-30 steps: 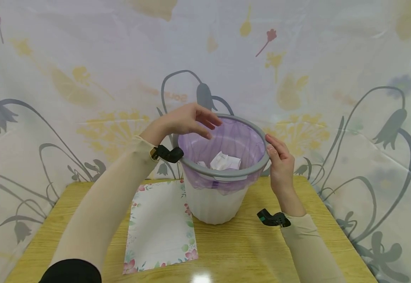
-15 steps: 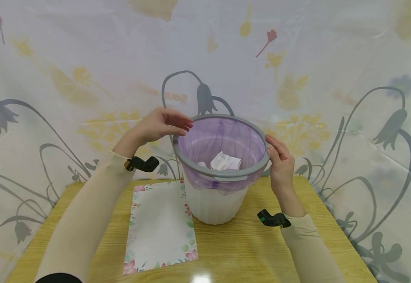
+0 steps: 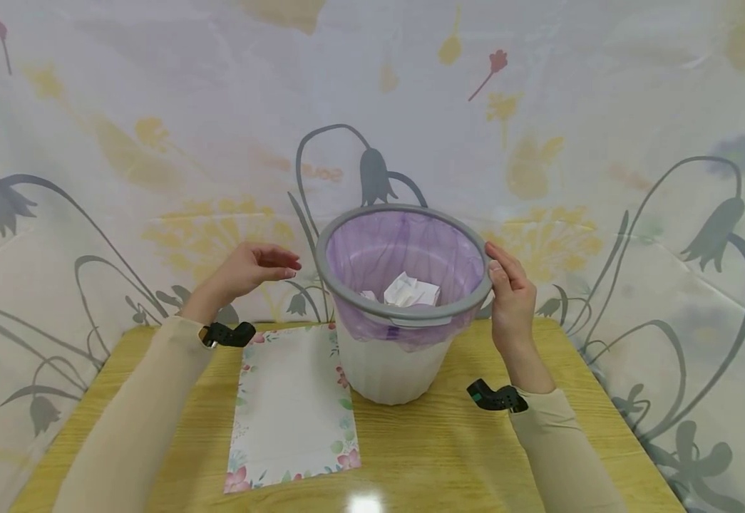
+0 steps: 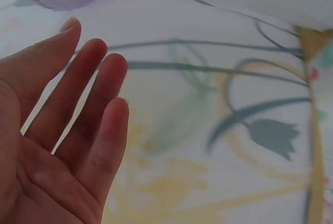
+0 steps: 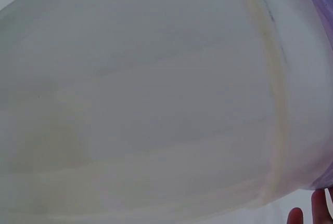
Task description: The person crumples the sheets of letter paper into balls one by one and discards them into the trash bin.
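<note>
A white bin [image 3: 390, 370] with a grey rim [image 3: 326, 278] stands on the table, lined with a translucent purple bag [image 3: 362, 246]. White crumpled paper [image 3: 404, 291] lies inside it. My right hand [image 3: 515, 306] holds the rim at the right side, thumb and fingers at its edge. In the right wrist view the bin's wall fills most of the picture, and a few fingertips [image 5: 318, 206] show in the lower corner. To the left of the bin my left hand [image 3: 250, 271] hovers apart from it, fingers loosely bent with nothing between them, as the left wrist view shows too.
A white sheet with a floral border [image 3: 291, 406] lies on the wooden table [image 3: 423, 463], left of the bin and close to its base. Behind and to both sides hangs a pale cloth with printed flowers [image 3: 378, 85].
My left hand has moved left and down, from above the bin's opening to beside it. The right hand stays at the rim, and the paper in the bin has not visibly moved.
</note>
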The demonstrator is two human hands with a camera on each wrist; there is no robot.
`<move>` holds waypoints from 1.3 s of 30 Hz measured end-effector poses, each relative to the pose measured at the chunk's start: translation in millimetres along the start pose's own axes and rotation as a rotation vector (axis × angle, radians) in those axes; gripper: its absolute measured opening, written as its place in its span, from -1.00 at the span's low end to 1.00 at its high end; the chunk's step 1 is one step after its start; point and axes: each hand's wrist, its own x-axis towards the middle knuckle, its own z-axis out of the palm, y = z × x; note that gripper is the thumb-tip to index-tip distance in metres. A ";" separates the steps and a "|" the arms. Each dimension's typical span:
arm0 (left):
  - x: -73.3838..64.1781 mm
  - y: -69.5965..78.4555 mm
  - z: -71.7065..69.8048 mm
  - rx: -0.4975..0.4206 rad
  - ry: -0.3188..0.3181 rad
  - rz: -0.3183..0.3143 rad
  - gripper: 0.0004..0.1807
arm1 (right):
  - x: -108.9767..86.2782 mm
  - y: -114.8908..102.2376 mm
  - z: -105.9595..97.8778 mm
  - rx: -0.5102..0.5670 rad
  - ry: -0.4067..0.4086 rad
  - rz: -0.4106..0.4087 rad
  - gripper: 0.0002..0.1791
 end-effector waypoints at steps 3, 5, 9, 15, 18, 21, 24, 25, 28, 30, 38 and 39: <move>-10.0 -21.7 4.7 0.048 -0.044 -0.034 -0.67 | -0.1 0.5 0.8 -0.008 0.008 -0.009 -0.60; -18.6 -34.6 8.7 0.057 -0.077 -0.062 -0.70 | -0.2 0.5 1.3 -0.009 0.012 -0.011 -0.60; -38.0 -57.3 18.2 0.060 -0.120 -0.117 -0.70 | -0.3 0.9 2.3 0.005 0.011 -0.010 -0.60; -63.5 -86.8 36.4 0.151 -0.167 -0.202 -0.63 | -0.3 2.1 3.6 0.039 0.006 -0.010 -0.60; -73.9 -97.2 46.2 0.247 -0.184 -0.238 -0.56 | -0.9 2.6 5.2 0.053 0.011 -0.016 -0.61; -81.9 -107.2 55.1 0.376 -0.207 -0.228 -0.44 | -2.1 3.3 7.7 0.078 0.036 -0.019 -0.63; -89.0 -115.6 61.5 0.501 -0.258 -0.206 -0.28 | -3.3 3.7 10.9 0.115 0.075 -0.023 -0.65; -91.2 -118.2 63.6 0.529 -0.272 -0.205 -0.23 | -3.5 3.7 11.8 0.123 0.088 -0.026 -0.65; -96.6 -122.5 68.6 0.587 -0.289 -0.209 -0.13 | -4.2 2.7 13.7 0.100 0.131 -0.038 -0.66; -98.9 -123.4 71.6 0.582 -0.275 -0.221 -0.10 | -4.8 1.5 13.8 0.060 0.149 -0.044 -0.66; -101.8 -117.8 75.5 0.552 -0.234 -0.255 -0.09 | -17.2 -4.1 4.6 -0.028 0.247 -0.045 -0.65; -101.6 -116.7 75.4 0.557 -0.235 -0.255 -0.10 | -20.6 -3.0 1.9 -0.027 0.276 -0.042 -0.67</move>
